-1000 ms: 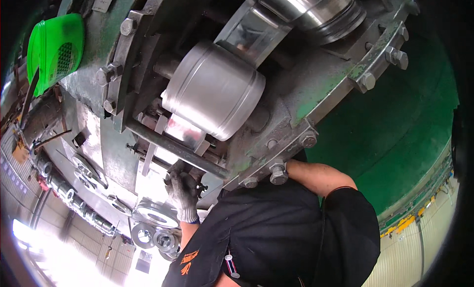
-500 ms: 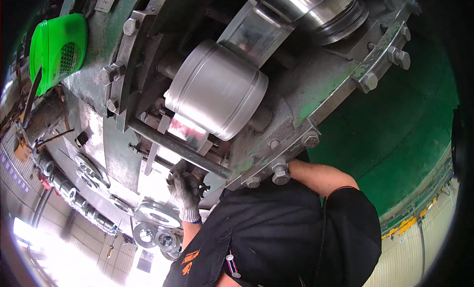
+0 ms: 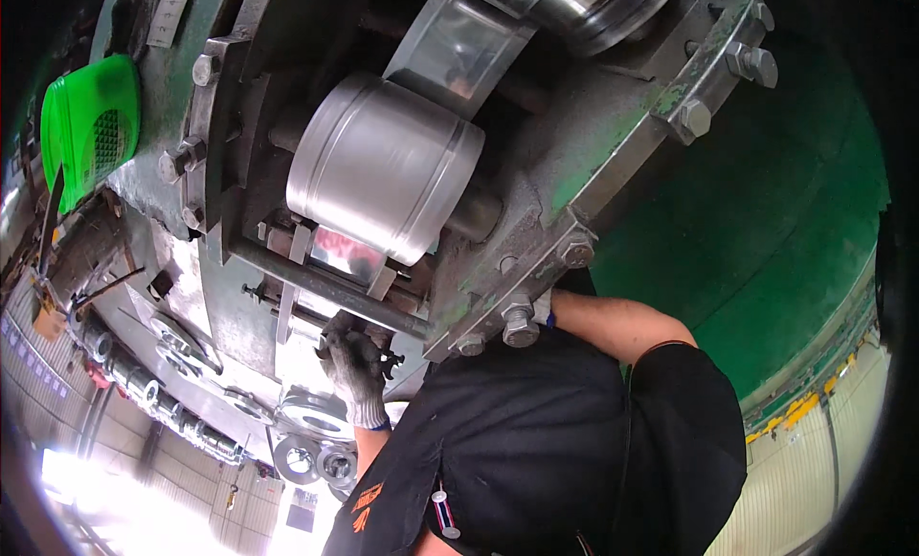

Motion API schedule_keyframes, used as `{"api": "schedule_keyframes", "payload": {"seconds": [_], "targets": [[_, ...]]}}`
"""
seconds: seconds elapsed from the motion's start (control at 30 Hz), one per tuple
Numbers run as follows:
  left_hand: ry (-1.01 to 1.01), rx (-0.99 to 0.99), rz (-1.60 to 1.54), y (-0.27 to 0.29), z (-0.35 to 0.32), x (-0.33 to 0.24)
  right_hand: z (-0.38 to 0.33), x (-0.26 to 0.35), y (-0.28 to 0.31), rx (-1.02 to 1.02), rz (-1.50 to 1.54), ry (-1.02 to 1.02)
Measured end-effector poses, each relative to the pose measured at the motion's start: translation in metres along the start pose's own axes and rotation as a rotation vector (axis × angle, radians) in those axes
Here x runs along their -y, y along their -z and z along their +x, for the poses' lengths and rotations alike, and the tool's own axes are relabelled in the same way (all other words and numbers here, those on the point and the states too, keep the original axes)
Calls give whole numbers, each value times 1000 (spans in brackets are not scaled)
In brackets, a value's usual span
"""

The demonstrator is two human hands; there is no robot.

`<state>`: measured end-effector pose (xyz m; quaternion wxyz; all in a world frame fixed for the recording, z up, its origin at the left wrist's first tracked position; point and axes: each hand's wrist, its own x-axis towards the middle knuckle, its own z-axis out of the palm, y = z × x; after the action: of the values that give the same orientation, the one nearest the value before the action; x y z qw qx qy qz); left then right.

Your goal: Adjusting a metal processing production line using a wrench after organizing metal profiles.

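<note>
My left hand [image 3: 352, 366], in a grey-white knit glove, is below the round steel bar [image 3: 330, 290] at the machine's near end. Its fingers are curled round something that I cannot make out, beside a small dark screw fitting [image 3: 391, 362]. Of my right hand [image 3: 544, 309] only a sliver of glove at the wrist shows; the machine's bolted side rail [image 3: 622, 197] hides its fingers. Above the bar sits a large bright steel roller [image 3: 383, 168]. A shiny metal strip [image 3: 464, 54] runs onto it from a second roller [image 3: 574, 6].
Hex bolts [image 3: 522, 323] stick out along the side rail. A bright green plastic container [image 3: 91, 130] is at the far left. Several metal rings and discs [image 3: 316, 417] lie beyond my left hand. A large green curved panel [image 3: 747, 221] stands on the right.
The view has shifted, so the rollers and rail sit farther left in the picture. A bit of my right glove now shows beside the rail. My left hand stays by the fitting, its fingers slightly shifted.
</note>
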<state>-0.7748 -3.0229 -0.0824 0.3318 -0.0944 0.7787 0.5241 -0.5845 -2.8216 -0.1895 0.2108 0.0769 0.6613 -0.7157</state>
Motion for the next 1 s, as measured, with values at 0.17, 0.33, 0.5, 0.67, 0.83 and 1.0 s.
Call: {"api": "schedule_keyframes", "payload": {"seconds": [0.17,0.33,0.5,0.67,0.83,1.0], "targets": [[-39,-66,84,-3,2,1,5,-4,1,-35,-63,-1],[39,-27,-53,-6,0,-5,14,0,1,-51,-9,9],[43,-32,-46,2,3,0,-8,25,31,-29,291,23],[-15,-104,-8,-8,4,2,-7,26,33,35,433,-20],[-8,-141,11,-2,10,11,-3,17,23,25,344,-46],[19,-123,-36,-9,7,5,-1,5,4,-20,82,-17]]}}
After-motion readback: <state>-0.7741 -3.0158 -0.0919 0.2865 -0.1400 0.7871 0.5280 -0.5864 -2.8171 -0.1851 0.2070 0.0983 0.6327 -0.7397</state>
